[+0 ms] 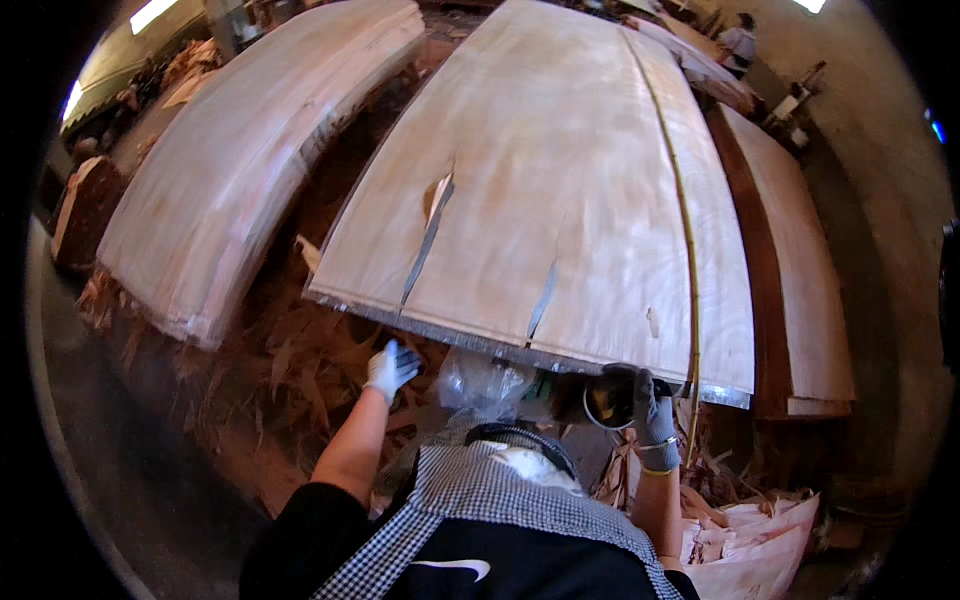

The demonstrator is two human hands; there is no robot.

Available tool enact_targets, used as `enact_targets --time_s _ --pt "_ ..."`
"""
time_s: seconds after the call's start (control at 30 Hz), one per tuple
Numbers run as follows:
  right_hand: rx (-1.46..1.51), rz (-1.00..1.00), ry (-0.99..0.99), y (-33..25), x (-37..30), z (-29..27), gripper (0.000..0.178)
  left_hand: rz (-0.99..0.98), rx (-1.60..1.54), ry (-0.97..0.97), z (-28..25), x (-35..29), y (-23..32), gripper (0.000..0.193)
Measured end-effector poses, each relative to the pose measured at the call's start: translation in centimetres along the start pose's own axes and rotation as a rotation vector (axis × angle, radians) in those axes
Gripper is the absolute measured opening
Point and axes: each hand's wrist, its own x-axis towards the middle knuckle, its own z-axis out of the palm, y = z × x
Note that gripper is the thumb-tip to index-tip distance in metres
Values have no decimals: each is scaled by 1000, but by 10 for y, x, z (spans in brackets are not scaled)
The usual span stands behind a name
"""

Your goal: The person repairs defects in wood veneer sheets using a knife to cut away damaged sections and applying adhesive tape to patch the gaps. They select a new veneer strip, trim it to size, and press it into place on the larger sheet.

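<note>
In front of me lies a wide stack of pale wood veneer sheets (560,190); two long splits show in its top sheet. My left hand (393,368), in a white glove with greyish fingertips, is held just off the stack's near left edge. Its fingers are stretched out, with nothing in them. My right hand (656,420), in a grey glove, is at the near right edge, fingers bent beside a dark round container (608,404). What they grip is hard to make out. A long thin stick (687,240) lies lengthwise on the sheets, close to that hand, its near end overhanging.
Another veneer stack (260,150) stands to the left, and a lower one (790,250) to the right. Torn veneer scraps (300,380) litter the floor. Clear plastic (485,385) hangs below the near edge. Far right, a person (738,45) is in view.
</note>
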Motion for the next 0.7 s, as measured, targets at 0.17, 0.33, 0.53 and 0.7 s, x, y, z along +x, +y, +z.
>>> enact_targets --time_s 0.17,0.33,0.53,0.7 --pt "853 -383 -447 -119 -28 52 53 62 217 33 -29 -11 33 43" --pt "1587 -715 -1200 -181 -34 115 37 -46 481 -107 8 1 27 39" --pt "1648 -952 -1251 -199 -51 145 28 -46 660 -463 84 -19 5 32" --pt "1627 -988 -1231 -194 -54 157 28 -24 704 -592 72 -1 0 29"
